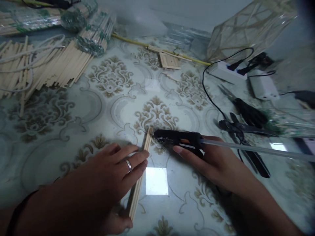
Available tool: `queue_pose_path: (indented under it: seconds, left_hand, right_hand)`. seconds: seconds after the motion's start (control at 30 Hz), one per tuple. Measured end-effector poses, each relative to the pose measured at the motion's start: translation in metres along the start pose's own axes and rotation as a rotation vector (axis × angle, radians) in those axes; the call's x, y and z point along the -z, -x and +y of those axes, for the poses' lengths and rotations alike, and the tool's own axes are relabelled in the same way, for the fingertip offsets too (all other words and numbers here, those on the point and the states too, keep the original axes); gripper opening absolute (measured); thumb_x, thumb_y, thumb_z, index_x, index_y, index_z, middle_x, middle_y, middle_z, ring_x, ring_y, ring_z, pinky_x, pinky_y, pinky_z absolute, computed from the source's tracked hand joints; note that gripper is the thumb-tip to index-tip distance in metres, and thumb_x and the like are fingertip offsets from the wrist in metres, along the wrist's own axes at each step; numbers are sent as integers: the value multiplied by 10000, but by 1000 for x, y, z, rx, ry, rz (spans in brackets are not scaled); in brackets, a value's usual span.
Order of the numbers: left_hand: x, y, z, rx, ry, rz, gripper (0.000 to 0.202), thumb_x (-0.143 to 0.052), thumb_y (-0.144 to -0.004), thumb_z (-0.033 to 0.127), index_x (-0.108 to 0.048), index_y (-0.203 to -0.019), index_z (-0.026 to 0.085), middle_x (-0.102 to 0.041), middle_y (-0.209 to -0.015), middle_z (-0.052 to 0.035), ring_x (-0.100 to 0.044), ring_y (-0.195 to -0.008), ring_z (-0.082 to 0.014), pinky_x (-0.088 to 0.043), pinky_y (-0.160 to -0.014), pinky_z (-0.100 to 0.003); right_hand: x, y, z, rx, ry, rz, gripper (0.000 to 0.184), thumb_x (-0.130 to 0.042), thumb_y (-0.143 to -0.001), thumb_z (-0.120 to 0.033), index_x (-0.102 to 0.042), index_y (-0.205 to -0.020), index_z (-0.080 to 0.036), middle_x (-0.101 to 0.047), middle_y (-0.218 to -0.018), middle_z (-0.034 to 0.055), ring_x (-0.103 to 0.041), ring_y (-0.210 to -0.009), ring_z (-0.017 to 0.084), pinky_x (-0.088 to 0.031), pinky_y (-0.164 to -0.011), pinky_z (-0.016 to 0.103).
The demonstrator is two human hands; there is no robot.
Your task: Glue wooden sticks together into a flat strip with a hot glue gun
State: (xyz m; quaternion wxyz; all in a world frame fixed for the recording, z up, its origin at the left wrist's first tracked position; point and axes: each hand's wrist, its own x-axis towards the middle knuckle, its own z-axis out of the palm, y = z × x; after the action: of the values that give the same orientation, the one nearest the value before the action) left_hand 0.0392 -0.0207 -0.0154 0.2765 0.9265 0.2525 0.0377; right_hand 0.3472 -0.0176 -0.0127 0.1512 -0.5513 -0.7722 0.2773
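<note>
In my right hand (219,164) is a black glue gun (180,137), with a long translucent glue stick (246,147) running out of its back end to the right. Its nozzle points left and meets, or nearly meets, the far end of a small bundle of thin wooden sticks (137,193). These sticks lie side by side on the patterned tabletop. My left hand (118,173), with a ring on one finger, rests over the sticks, fingertips on their upper part and thumb against the near end.
Loose wooden sticks (59,65) and plastic-wrapped bundles (95,31) lie at the back left. A small wooden panel (169,61) sits at the back. Scissors (243,105), pliers (246,144) and a white power strip (227,72) with a black cord are on the right.
</note>
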Motion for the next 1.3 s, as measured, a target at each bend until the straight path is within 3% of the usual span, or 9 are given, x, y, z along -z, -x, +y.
queue_pose_path:
  seconds: [0.17, 0.53, 0.83, 1.17, 1.3]
  left_hand:
    - [-4, 1, -5, -14, -8, 7, 867, -946, -817, 490, -633, -1544, 136, -617, -1694, -151, -558, -1539, -370, -484, -1246, -514]
    - [-5, 2, -4, 13, -11, -3, 834, -966, -799, 485, -667, -1512, 172, -636, -1676, -142, -594, -1502, -369, -499, -1222, -513]
    - [-7, 5, -5, -2, 13, 29, 932, -1021, -749, 512, -635, -1517, 149, -681, -1587, -158, -584, -1483, -397, -508, -1201, -536]
    - [-3, 1, -5, 11, -24, -10, 819, -1015, -756, 564, -703, -1418, 196, -711, -1560, -134, -602, -1465, -390, -509, -1178, -516]
    - [-2, 2, -3, -1, -26, -24, 805, -1018, -752, 576, -713, -1395, 200, -695, -1583, -135, -600, -1469, -389, -525, -1151, -509]
  right_hand:
    - [2, 0, 0, 8, -2, -4, 356, -634, -1096, -396, -635, -771, -250, -696, -738, 28, -665, -645, 210, -499, -612, 348]
    - [3, -1, -1, 1, -9, -25, 322, -622, -1101, -404, -729, -843, -245, -771, -799, 72, -727, -704, 254, -566, -637, 384]
    - [3, -1, 0, 46, -32, -13, 255, -669, -1088, -363, -729, -868, -248, -761, -797, 35, -711, -679, 215, -541, -621, 336]
    - [5, 0, 0, 42, -51, -32, 246, -662, -1091, -344, -755, -892, -232, -764, -801, 38, -727, -686, 214, -554, -617, 332]
    - [4, 0, -1, 57, -61, -23, 243, -675, -1076, -303, -695, -839, -253, -761, -820, 33, -722, -701, 218, -565, -644, 342]
